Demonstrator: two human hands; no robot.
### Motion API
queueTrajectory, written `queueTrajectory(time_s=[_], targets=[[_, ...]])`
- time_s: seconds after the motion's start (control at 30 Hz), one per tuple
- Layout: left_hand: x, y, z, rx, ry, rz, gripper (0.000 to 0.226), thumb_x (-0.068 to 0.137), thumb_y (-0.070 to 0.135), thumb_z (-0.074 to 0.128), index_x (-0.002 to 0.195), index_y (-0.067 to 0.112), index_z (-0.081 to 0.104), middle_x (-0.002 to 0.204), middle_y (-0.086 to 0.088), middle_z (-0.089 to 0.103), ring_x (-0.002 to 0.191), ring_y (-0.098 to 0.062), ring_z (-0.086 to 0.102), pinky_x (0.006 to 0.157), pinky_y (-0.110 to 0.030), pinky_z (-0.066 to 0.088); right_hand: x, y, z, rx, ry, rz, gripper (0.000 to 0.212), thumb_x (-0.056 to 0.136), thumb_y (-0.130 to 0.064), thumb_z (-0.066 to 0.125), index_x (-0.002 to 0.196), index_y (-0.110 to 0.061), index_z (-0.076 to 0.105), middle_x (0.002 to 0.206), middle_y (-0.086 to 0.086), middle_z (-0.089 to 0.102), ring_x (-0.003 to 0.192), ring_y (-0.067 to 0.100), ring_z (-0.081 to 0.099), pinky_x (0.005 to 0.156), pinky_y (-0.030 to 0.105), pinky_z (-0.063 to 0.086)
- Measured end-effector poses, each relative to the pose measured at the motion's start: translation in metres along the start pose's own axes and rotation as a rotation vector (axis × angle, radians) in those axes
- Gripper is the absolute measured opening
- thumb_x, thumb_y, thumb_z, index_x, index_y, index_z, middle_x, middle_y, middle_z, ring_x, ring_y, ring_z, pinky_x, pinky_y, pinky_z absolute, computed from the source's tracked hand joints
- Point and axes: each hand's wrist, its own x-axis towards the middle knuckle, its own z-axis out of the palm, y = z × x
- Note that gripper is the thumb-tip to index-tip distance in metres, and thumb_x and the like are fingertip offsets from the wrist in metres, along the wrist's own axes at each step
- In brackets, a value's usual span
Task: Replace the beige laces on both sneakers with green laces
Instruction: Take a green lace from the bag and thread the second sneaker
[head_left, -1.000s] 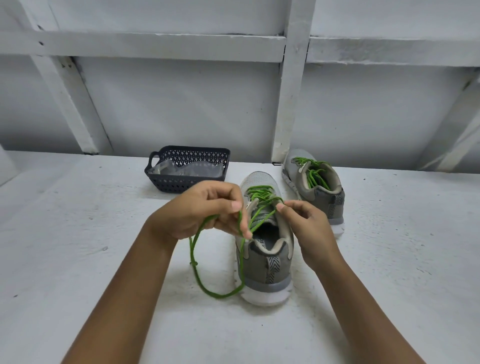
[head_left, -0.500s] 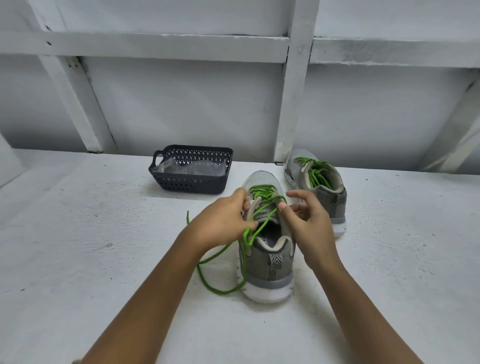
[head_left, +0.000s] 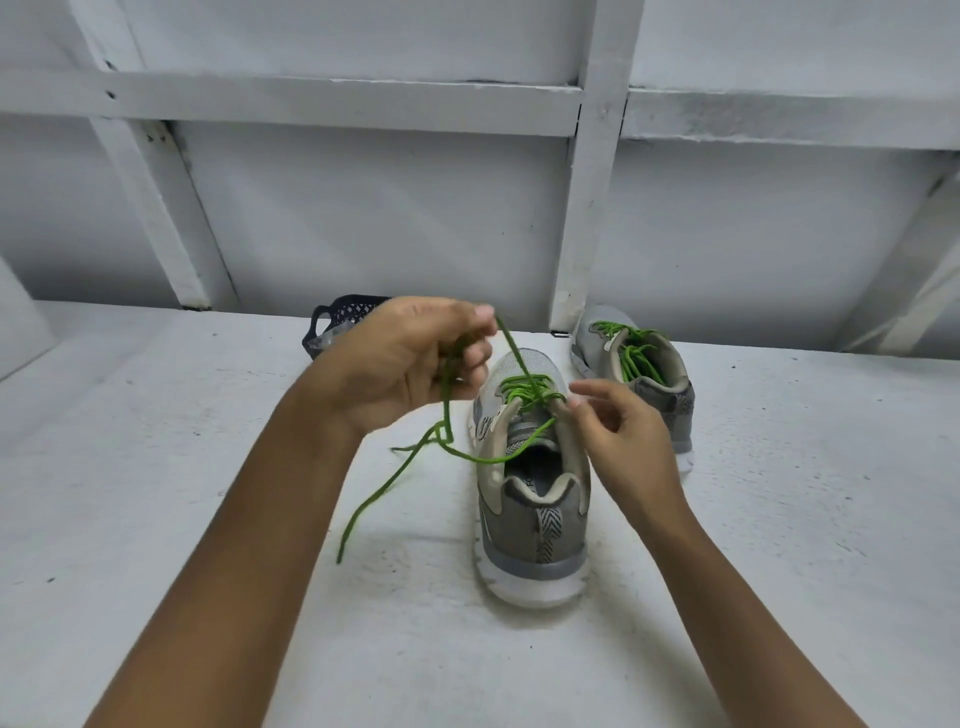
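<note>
A white-painted wall (head_left: 363, 218) braced with white wooden beams fills the upper half of the view, and below it lies a rough white table surface (head_left: 779, 519) on which everything stands. In the middle of that surface sits the near grey mesh sneaker (head_left: 535, 530) with a white sole, heel towards the person and toe towards the wall. The far grey sneaker (head_left: 670, 400) of the same make stands behind it and to its right, close to the wall, with a green cord (head_left: 631, 358) threaded up its eyelets. The left hand (head_left: 410, 364) is raised above and to the left of the near sneaker's toe, its fingers and thumb curled round the green lace (head_left: 514, 353) and pinching it. The right hand (head_left: 623, 441) is at the right side of the near sneaker's opening, thumb tip against the beige eyelet strip and fingers loosely bent; whether it pinches anything cannot be told. A dark perforated plastic basket (head_left: 337, 317) stands behind the left hand, mostly hidden by it. The green lace runs taut from the left fingertips down to the crossed rows on the near sneaker; another stretch leaves the top eyelet, swings left under the hand, and its loose end (head_left: 374, 499) trails down onto the surface beside the left forearm
</note>
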Motion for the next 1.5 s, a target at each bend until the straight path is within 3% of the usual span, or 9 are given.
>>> queueTrajectory(time_s=[0.1,0.27,0.33,0.43,0.57,0.73,1.13,1.33,1.5], targets=[[0.01,0.008,0.006,-0.294,-0.077,-0.059,0.014,0.077,0.017,0.052,0.086,0.01,0.059,0.078,-0.004,0.073,0.073,-0.015,0.072,0.06,-0.024,0.057,0.001,-0.024,-0.002,0.041,0.106,-0.11,0.021,0.094,-0.021,0.055,0.076,-0.026,0.064,0.062,-0.015,0.061,0.061,-0.004,0.053,0.058,0.009,0.037],[0.033,0.014,0.018,-0.465,-0.136,-0.073,0.009,0.084,0.005,0.042,0.081,0.007,0.049,0.105,-0.02,0.069,0.097,-0.024,0.069,0.076,-0.032,0.058,0.003,-0.064,-0.008,0.312,-0.578,-0.008,0.028,0.09,-0.042,0.049,0.083,-0.026,0.072,0.058,-0.006,0.049,0.049,0.006,0.039,0.047,0.019,0.029],[0.04,0.015,0.019,-0.472,-0.062,-0.056,0.03,0.094,0.003,0.034,0.072,0.004,0.054,0.106,-0.02,0.068,0.102,-0.022,0.064,0.074,-0.033,0.058,0.002,-0.067,-0.007,0.259,-0.698,-0.007,0.026,0.094,-0.035,0.051,0.088,-0.021,0.072,0.057,-0.005,0.047,0.048,0.008,0.037,0.043,0.017,0.029],[0.047,0.009,0.013,-0.465,0.048,-0.021,0.035,0.1,0.01,0.032,0.075,0.005,0.057,0.095,-0.016,0.071,0.096,-0.02,0.068,0.067,-0.033,0.06,0.004,-0.071,-0.003,0.199,-0.625,-0.017,0.024,0.097,-0.019,0.05,0.081,-0.014,0.068,0.052,-0.007,0.052,0.044,0.008,0.042,0.04,0.015,0.032],[0.044,-0.022,0.008,-0.138,0.172,-0.109,0.024,0.097,0.031,0.044,0.092,0.015,0.061,0.079,0.002,0.073,0.07,-0.01,0.067,0.059,-0.022,0.053,0.03,-0.075,-0.008,0.434,-0.416,0.112,0.027,0.099,-0.014,0.045,0.078,-0.008,0.061,0.05,-0.005,0.057,0.041,0.006,0.047,0.039,0.016,0.036],[0.032,-0.052,0.01,-0.161,0.129,-0.094,0.019,0.094,0.013,0.05,0.089,0.006,0.066,0.061,0.005,0.063,0.05,-0.004,0.055,0.048,-0.015,0.047,0.067,-0.077,-0.003,0.517,-0.274,0.239,0.03,0.101,-0.013,0.041,0.076,-0.007,0.056,0.045,-0.005,0.058,0.038,0.004,0.052,0.039,0.015,0.042],[0.012,-0.053,-0.026,0.013,-0.029,-0.15,0.021,0.07,0.012,0.064,0.087,0.01,0.075,0.084,-0.004,0.074,0.065,-0.006,0.066,0.061,-0.017,0.053,0.099,-0.064,0.007,0.672,-0.169,0.402,0.03,0.101,-0.008,0.037,0.076,-0.002,0.051,0.042,0.001,0.059,0.039,0.008,0.06,0.043,0.018,0.051],[0.018,-0.061,-0.026,-0.058,0.186,-0.109,0.012,0.074,0.012,0.066,0.071,0.015,0.077,0.08,0.001,0.074,0.067,-0.006,0.067,0.06,-0.017,0.054,0.081,-0.06,0.005,0.188,-0.319,0.31,0.017,0.098,-0.014,0.046,0.096,-0.006,0.06,0.068,0.003,0.064,0.048,0.008,0.057,0.044,0.017,0.046],[0.021,-0.078,-0.019,0.003,0.372,-0.064,0.016,0.086,0.005,0.062,0.082,0.017,0.071,0.065,0.009,0.068,0.058,0.0,0.06,0.057,-0.013,0.049,0.044,-0.041,0.008,-0.429,-0.292,-0.111,0.021,0.094,-0.024,0.055,0.104,-0.011,0.07,0.098,0.004,0.063,0.09,0.013,0.055,0.074,0.021,0.036]])
